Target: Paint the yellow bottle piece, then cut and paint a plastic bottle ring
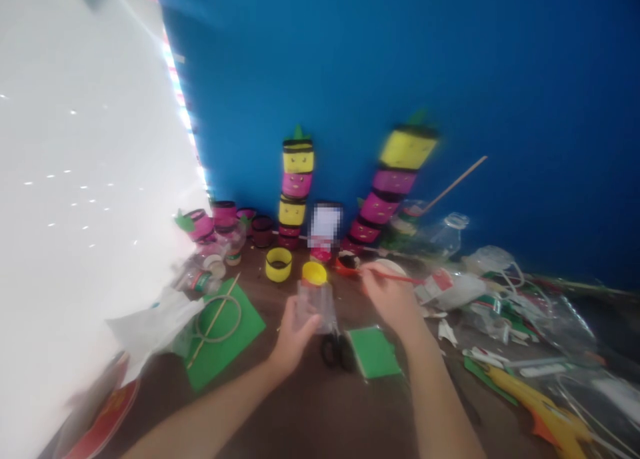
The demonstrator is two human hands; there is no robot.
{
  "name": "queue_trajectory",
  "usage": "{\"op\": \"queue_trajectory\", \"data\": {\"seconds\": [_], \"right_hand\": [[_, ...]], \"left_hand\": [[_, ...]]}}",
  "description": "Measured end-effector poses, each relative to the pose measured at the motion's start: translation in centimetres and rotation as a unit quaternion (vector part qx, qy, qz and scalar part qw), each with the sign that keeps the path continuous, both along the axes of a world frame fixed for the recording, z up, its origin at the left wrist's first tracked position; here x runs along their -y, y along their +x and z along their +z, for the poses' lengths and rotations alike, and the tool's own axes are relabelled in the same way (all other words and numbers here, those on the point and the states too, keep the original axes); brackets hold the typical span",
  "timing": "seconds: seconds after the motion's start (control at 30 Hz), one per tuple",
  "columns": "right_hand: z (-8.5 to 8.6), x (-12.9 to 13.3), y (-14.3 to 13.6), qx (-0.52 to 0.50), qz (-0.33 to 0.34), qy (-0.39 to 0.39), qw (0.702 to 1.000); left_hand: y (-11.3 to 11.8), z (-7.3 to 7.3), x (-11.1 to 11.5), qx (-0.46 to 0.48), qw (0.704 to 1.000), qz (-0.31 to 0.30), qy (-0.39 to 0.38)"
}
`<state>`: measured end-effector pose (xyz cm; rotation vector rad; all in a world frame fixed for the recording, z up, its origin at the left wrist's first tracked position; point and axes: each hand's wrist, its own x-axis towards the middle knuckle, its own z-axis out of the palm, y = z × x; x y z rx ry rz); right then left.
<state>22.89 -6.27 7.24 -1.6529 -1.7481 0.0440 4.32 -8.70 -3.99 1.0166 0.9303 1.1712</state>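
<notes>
Blue wall (350, 59) backs the brown worktop (320, 412); the left hand (294, 329) grips a clear plastic container (324, 305) (yellow at its top), the right hand (389, 297) a thin red stick (403, 277).

- I can read no word, brand or number on my feed
- I see a green and red label (204, 282) on the clear bottle (189, 277) lying at the left, too blurred for me to read
- I pick out yellow marks (119, 399) on the red item (113, 420) at lower left, illegible
- I find the upright screen (325, 224) at the back pixelated, so I read nothing there
</notes>
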Motion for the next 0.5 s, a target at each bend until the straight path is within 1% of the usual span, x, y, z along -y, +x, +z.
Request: {"op": "queue_trajectory", "data": {"seconds": [0.1,0.2,0.4,0.5], "right_hand": [[0.1,0.1,0.4,-0.027,-0.048,0.036,0.998],[0.3,0.1,0.6,-0.028,-0.077,0.05,0.995],[0.9,0.4,0.6,-0.03,-0.095,0.02,0.995],[1.3,0.7,0.7,-0.028,-0.12,0.006,0.992]], "left_hand": [[0.0,0.0,0.0,0.003,1.0,-0.002,0.0],[0.0,0.1,0.1,0.002,1.0,0.001,0.0],[-0.1,0.0,0.1,-0.005,1.0,0.0,0.013],[0.0,0.0,0.1,-0.006,1.0,0.001,0.01]]}}
